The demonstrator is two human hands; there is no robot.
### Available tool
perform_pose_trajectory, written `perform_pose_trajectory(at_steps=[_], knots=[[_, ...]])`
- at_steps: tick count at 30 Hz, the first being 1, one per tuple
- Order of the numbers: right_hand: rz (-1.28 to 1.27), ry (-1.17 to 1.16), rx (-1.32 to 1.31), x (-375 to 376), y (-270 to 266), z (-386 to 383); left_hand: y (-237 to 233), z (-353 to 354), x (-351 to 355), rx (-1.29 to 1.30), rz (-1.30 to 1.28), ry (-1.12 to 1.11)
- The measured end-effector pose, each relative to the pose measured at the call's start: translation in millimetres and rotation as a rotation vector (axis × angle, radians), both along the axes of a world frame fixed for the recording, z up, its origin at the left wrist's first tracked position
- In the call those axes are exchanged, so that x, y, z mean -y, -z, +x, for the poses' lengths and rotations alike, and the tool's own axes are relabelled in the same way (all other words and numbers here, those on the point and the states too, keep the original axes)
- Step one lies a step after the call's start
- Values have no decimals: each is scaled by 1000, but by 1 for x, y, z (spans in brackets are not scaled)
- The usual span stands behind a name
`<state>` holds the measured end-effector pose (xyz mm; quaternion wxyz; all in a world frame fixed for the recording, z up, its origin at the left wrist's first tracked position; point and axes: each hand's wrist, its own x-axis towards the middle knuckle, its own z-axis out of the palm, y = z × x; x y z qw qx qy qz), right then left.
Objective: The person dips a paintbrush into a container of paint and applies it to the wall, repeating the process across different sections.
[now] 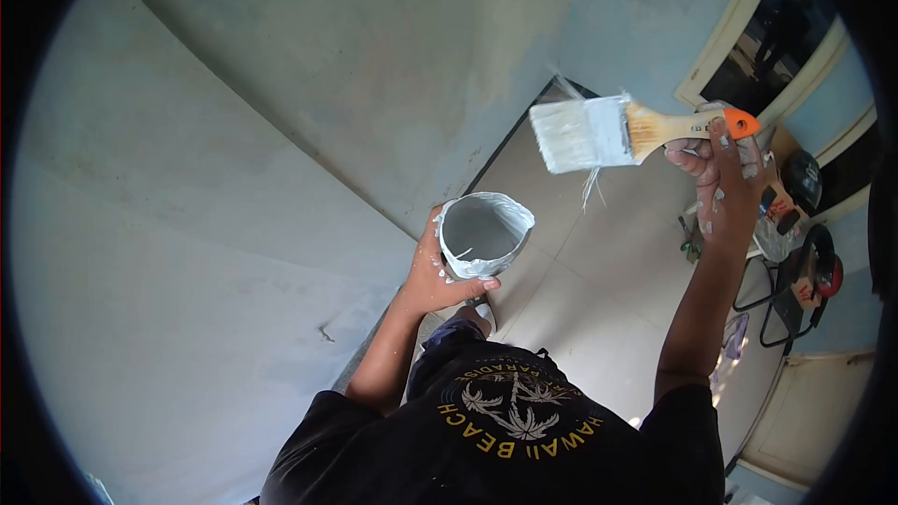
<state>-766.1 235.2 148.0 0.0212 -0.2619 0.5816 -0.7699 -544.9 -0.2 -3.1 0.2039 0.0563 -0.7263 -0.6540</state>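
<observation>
Clearly both hands are occupied. The left hand (432, 273) is wrapped around the side of a small paint-crusted cup (483, 234), thumb across the front and fingers closed behind it. The cup sits near the centre of the view with its mouth facing up, which seems to be what keeps the pale grey paint inside from spilling. It is held close to the chest, just above the black printed T-shirt (510, 421).

The right hand (722, 173), at about two o'clock, is clamped on the orange-tipped wooden handle of a wide flat paintbrush (599, 133). The bristles are loaded with whitish paint and point toward nine o'clock, at the grey-blue wall (281, 131). A thin string of paint hangs from the bristles over the tiled floor (580, 281), well apart from the cup. Paint spots fleck the fingers of both hands.

At three o'clock, tools and a black metal frame (795, 290) stand on the floor beside a pale door frame (739, 19).
</observation>
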Motion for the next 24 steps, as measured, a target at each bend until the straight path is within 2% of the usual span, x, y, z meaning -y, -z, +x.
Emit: perform_pose_trajectory(at_steps=[1,3,5,7,9,11,15,18,23,24], knots=[[3,-17,2,11,16,-18,2,-4,14,32,22,-25],[-382,-3,311,35,58,-45,-4,-12,37,27,48,-93],[-333,43,483,65,101,-52,6,-15,66,35,82,-236],[-289,-27,671,90,158,-57,7,-22,91,38,100,-264],[-362,-166,866,109,215,-62,-1,-33,107,-46,103,-375],[-392,-205,1029,126,258,-61,2,-37,128,-40,63,-394],[-422,-284,1169,147,272,-83,-6,-49,136,-9,79,-501],[-278,-500,1018,173,270,-121,6,-61,146,0,48,-587],[-245,-540,998,228,273,-225,8,-118,153,7,47,-714],[-175,-546,975,236,273,-244,10,-131,153,2,34,-772]])
